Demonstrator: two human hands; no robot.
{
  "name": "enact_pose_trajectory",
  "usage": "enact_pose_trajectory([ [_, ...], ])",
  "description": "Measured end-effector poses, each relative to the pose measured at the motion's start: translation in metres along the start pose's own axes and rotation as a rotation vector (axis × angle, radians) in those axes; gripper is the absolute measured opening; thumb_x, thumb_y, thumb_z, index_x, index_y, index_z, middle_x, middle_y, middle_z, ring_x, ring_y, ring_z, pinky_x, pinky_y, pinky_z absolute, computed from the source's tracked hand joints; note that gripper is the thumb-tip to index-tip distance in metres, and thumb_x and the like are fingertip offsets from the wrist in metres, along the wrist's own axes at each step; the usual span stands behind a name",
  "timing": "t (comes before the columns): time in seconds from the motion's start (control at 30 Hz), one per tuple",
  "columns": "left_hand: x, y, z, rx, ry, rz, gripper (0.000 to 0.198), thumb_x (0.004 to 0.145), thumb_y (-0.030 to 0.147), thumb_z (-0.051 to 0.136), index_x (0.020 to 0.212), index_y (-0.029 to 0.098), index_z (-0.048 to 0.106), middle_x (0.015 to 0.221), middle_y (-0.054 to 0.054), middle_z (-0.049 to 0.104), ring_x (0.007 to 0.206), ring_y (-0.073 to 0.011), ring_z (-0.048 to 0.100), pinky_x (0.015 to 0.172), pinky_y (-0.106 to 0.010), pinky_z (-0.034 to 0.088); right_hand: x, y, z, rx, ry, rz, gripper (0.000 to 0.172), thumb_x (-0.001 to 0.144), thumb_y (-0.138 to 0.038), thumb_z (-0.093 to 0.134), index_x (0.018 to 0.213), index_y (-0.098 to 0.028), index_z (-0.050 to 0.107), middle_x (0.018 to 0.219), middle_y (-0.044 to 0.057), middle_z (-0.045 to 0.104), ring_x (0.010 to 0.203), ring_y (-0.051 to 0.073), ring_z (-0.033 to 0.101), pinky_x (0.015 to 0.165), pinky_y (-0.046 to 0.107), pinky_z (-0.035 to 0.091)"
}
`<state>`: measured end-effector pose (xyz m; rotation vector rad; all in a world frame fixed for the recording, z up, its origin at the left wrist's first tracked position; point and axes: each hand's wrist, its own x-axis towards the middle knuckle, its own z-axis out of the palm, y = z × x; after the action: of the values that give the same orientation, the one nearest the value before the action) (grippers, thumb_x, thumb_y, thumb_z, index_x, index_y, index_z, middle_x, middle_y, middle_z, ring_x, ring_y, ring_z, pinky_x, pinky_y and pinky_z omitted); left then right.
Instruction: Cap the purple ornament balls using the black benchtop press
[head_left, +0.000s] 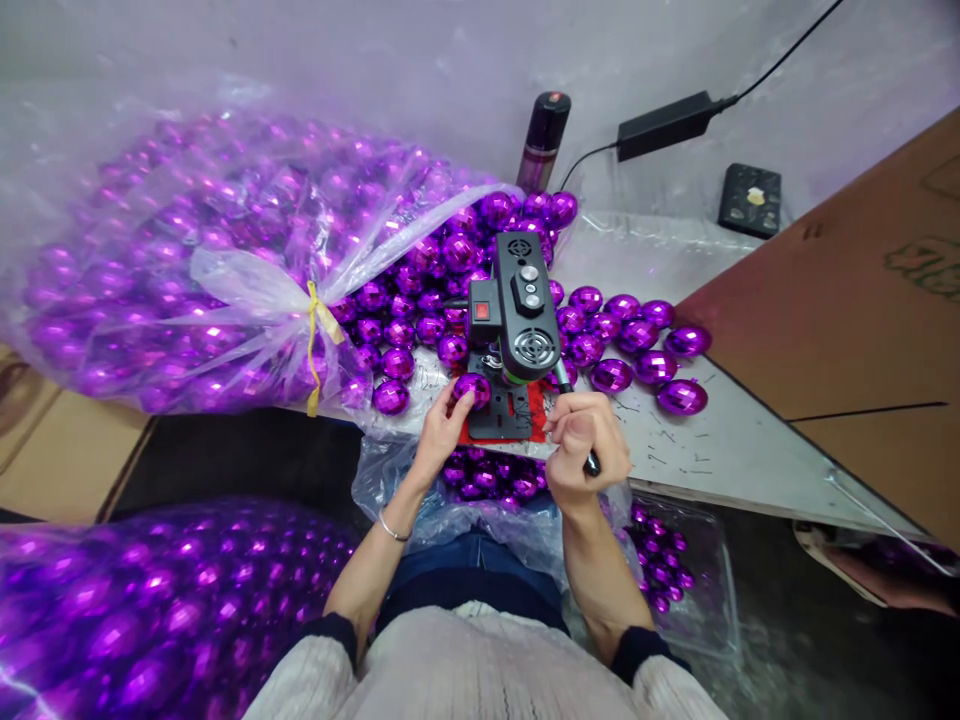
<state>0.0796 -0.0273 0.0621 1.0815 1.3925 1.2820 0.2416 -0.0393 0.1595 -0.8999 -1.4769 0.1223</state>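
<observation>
My left hand [444,425] pinches a shiny purple faceted ball [472,391] at the left front of a small black bench press machine [529,300]. The machine has a red switch, round vents and silver knobs on top. Around its black lever handle [592,463], on the right side, my right hand [586,445] is wrapped. The machine's slotted base plate [501,415] rests on a red sheet [537,405]. Loose purple balls [420,290] crowd the table behind and left of the machine, and more balls [652,366] lie to its right.
A big clear bag [225,260] of purple balls, tied with yellow string, fills the table's left. Below are another full bag [165,600] and a clear bin [712,590]. A spray can [544,140], a power adapter [666,126] and a cardboard sheet [847,300] stand around.
</observation>
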Motion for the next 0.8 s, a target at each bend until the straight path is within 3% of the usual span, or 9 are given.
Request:
enact_pose_trajectory([
  [0.2, 0.004, -0.016, 0.002, 0.507, 0.007, 0.264, 0.054, 0.091, 0.056, 0.068, 0.132, 0.021, 0.066, 0.111, -0.010, 0.076, 0.105, -0.0265, 0.069, 0.097, -0.043, 0.053, -0.002, 0.001, 0.000, 0.012, 0.010, 0.001, 0.031, 0.099, -0.018, 0.048, 0.069, -0.022, 0.051, 0.068, 0.000, 0.058, 0.064, 0.013, 0.059, 0.055, 0.029, 0.044],
  [0.43, 0.008, -0.007, 0.010, 0.779, -0.091, 0.438, 0.057, 0.089, 0.052, 0.072, 0.135, 0.019, 0.062, 0.112, -0.012, 0.074, 0.111, -0.0294, 0.066, 0.100, -0.045, 0.048, -0.002, 0.001, -0.001, 0.008, 0.000, -0.019, 0.029, 0.099, -0.017, 0.048, 0.071, -0.022, 0.051, 0.069, 0.000, 0.058, 0.065, 0.013, 0.058, 0.056, 0.029, 0.044],
  [0.57, 0.009, -0.008, 0.015, 0.782, -0.100, 0.521, 0.057, 0.091, 0.052, 0.071, 0.134, 0.016, 0.059, 0.115, -0.014, 0.072, 0.112, -0.0288, 0.066, 0.107, -0.048, 0.045, -0.002, 0.001, -0.001, 0.011, -0.004, -0.026, 0.029, 0.099, -0.017, 0.048, 0.071, -0.021, 0.051, 0.069, -0.001, 0.058, 0.065, 0.012, 0.058, 0.057, 0.029, 0.044],
  [0.8, 0.013, -0.028, 0.032, 0.625, 0.004, 0.546, 0.058, 0.089, 0.045, 0.073, 0.137, 0.018, 0.055, 0.128, -0.015, 0.064, 0.121, -0.0279, 0.063, 0.103, -0.045, 0.051, -0.004, 0.002, -0.004, -0.013, -0.033, -0.023, 0.029, 0.099, -0.016, 0.048, 0.071, -0.022, 0.051, 0.071, 0.000, 0.060, 0.066, 0.013, 0.058, 0.058, 0.030, 0.044],
])
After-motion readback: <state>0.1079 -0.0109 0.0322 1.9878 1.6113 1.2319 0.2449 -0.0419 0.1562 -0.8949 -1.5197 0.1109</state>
